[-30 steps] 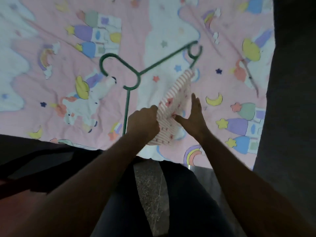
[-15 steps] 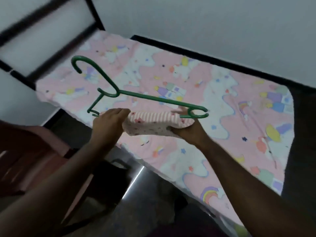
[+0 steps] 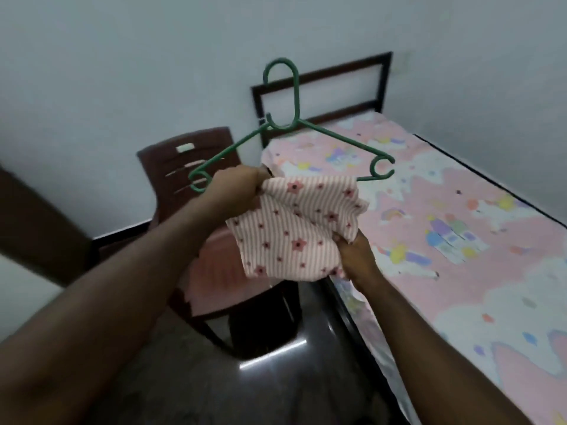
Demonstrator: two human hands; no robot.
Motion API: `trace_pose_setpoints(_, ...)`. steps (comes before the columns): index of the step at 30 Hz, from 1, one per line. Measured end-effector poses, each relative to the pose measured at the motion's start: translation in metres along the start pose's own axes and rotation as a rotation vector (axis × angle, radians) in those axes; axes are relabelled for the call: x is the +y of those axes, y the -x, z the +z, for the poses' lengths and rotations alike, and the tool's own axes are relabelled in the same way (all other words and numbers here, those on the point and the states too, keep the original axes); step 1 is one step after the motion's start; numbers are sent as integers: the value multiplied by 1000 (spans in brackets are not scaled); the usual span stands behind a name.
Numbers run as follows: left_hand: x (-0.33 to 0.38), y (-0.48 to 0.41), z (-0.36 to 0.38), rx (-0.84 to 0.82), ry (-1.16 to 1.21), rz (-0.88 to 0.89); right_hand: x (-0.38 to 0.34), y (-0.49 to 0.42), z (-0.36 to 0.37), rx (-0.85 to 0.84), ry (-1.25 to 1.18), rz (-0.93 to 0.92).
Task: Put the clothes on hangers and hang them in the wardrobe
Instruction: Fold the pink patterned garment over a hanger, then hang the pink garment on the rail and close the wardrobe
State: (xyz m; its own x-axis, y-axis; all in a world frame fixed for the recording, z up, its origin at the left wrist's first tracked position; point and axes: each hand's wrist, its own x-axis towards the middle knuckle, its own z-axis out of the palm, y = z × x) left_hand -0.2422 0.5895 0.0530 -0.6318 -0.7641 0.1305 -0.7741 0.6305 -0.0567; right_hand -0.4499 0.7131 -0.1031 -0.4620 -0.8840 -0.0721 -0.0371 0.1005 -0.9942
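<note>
A green plastic hanger (image 3: 295,99) stands upright in the air, hook at the top. A small pink striped garment with red flowers (image 3: 294,231) hangs over its bottom bar. My left hand (image 3: 236,190) grips the bar and the garment's upper left corner. Lower down, my right hand (image 3: 352,250) pinches the garment's lower right edge. Both hands hold the load above the chair, left of the bed. No wardrobe is in view.
A bed (image 3: 460,228) with a pink cartoon-print sheet and a dark headboard (image 3: 319,84) fills the right side. A dark brown chair (image 3: 187,167) stands against the white wall beneath my hands. Dark glossy floor (image 3: 270,372) lies below. A brown panel (image 3: 33,228) shows at far left.
The hanger with the garment was lifted off the bed and turned upright. The view swung from the bed sheet toward the chair and headboard. My right hand moved down to the garment's lower edge.
</note>
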Motion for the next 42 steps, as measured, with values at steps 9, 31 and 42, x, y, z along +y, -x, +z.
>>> trace_pose_setpoints(9,-89,87,-48,56,-82,-386,-55,-1,105,30,330,-243)
trace_pose_setpoints(31,-61,257,-65,894,-376,-783,-216,19,350,-1064,460,-1419)
trace_pose_setpoints(42,-60,290,-65,956,609,-1314,-291,51,378,-1370,182,-1605)
